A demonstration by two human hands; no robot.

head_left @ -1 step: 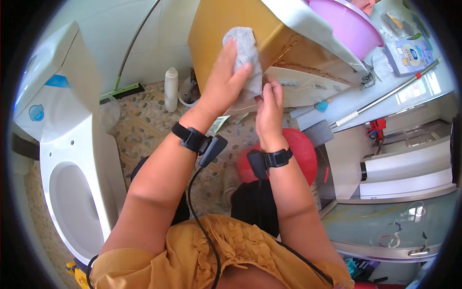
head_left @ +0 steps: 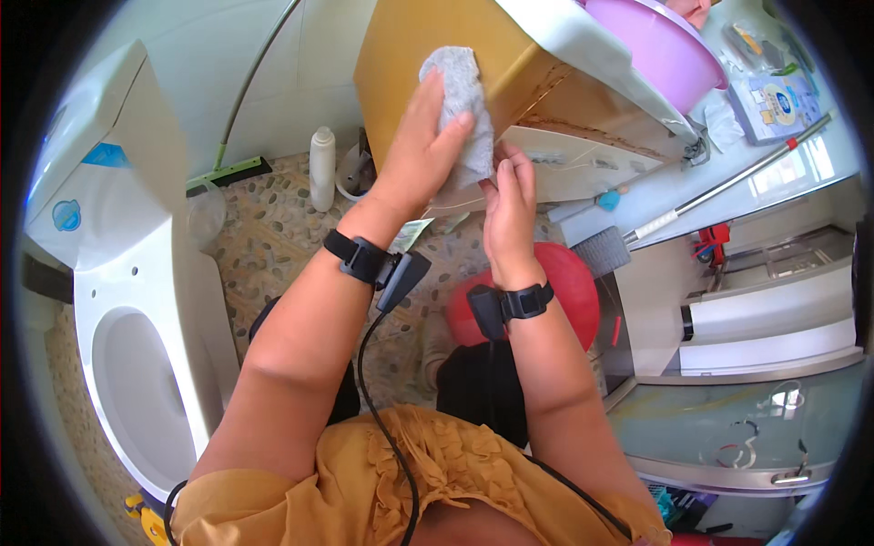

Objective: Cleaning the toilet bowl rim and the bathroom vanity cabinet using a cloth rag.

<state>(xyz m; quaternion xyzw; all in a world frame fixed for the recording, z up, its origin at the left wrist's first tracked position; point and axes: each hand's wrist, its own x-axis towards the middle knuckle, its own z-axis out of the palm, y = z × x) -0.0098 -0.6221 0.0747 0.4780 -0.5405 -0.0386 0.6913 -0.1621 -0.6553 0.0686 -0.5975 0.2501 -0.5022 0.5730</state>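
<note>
My left hand [head_left: 421, 150] presses a damp-looking grey cloth [head_left: 462, 86] flat against the yellow-brown side of a vanity cabinet [head_left: 401, 55]. Its fingers lie over the cloth and the thumb is set apart on the near side. Just right of it, my right hand [head_left: 512, 205] has its fingers bent round the cabinet's lower edge, beside the pale patterned front panel [head_left: 592, 168]; the fingertips are partly hidden. Rust-brown stains [head_left: 592, 129] run along the cabinet's corner and rim. Both wrists carry black strapped devices with cables.
A white toilet [head_left: 137, 364] stands at left. Behind it are a squeegee [head_left: 232, 173] and a white bottle [head_left: 322, 171]. A red stool or basin [head_left: 564, 296] sits below my right forearm. A pink basin [head_left: 651, 50] rests on the sink; a long-handled brush [head_left: 603, 252] leans at right.
My left hand and the grey cloth have shifted very slightly up and left on the cabinet side. My right hand stays at the cabinet's edge.
</note>
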